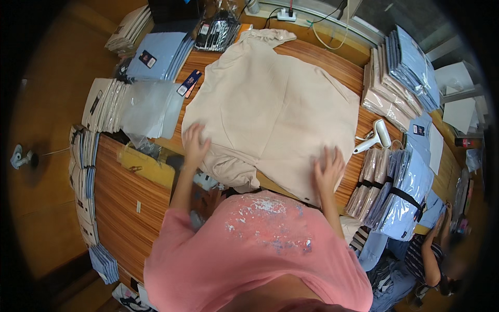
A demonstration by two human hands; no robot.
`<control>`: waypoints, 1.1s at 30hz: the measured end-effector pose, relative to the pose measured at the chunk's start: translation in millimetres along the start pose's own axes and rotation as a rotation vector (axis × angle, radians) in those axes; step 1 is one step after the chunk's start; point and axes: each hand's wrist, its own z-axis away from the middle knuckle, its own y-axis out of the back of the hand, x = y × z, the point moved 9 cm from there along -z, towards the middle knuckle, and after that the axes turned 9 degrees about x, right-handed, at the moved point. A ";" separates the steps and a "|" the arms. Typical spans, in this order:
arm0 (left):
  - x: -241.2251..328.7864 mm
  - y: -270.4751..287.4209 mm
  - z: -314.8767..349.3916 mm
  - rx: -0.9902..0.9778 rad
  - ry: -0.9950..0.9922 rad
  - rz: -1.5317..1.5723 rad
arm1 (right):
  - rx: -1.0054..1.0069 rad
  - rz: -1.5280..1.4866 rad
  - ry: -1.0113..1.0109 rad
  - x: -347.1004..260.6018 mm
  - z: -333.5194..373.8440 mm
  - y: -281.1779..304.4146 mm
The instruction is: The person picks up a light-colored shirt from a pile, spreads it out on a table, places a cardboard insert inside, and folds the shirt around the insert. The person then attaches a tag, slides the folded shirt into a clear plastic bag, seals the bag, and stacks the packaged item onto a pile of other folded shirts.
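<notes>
A beige cloth garment point(270, 104) lies spread over the wooden table in front of me, mostly flat with a few creases. One narrow part of it reaches out at the far end, and another part is bunched near my body on the left. My left hand point(196, 144) rests on its left edge, just above the bunched part, fingers apart. On the near right part of the cloth lies my right hand point(328, 169), fingers spread. Neither hand grips anything. What kind of garment it is I cannot tell for certain.
Left of the cloth are hang tags point(188, 83), clear plastic bags point(148, 108) and folded blue garments point(157, 54). On the right are a white lint roller point(375, 136), bagged beige garments point(390, 86) and strapped blue bundles point(403, 195). Another person point(430, 257) is at the far right.
</notes>
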 end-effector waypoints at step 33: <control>-120.7 -128.4 -187.8 -0.635 0.554 0.577 | 0.044 0.259 0.014 56.3 -180.0 -112.1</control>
